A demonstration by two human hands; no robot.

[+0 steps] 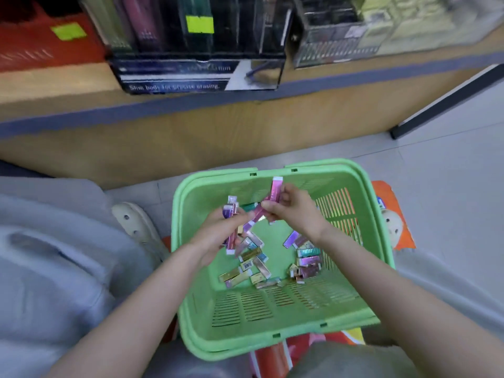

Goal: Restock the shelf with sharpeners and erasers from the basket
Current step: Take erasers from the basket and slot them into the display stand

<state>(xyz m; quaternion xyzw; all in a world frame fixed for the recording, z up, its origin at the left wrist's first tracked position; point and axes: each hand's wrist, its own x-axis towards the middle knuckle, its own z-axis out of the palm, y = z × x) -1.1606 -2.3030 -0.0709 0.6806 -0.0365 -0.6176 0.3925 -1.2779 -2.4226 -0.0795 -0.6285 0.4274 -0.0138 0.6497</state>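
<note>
A green plastic basket (272, 326) sits on the floor in front of me, with several slim boxed erasers (252, 264) in gold, pink, purple and teal scattered on its bottom. My left hand (218, 234) holds a small bunch of purple and pink eraser boxes (231, 214) above the basket. My right hand (293, 211) pinches a pink eraser box (274, 193), tilted upward, close to the left hand's bunch. The wooden shelf (191, 115) runs above, holding a dark eraser display box (199, 75).
A red bin (41, 45) stands on the shelf at left, clear organisers (335, 36) with stock at right. My grey-clad knee (54, 255) and a white shoe (136, 222) lie left of the basket. Colourful packaging (395, 219) lies under the basket's right side.
</note>
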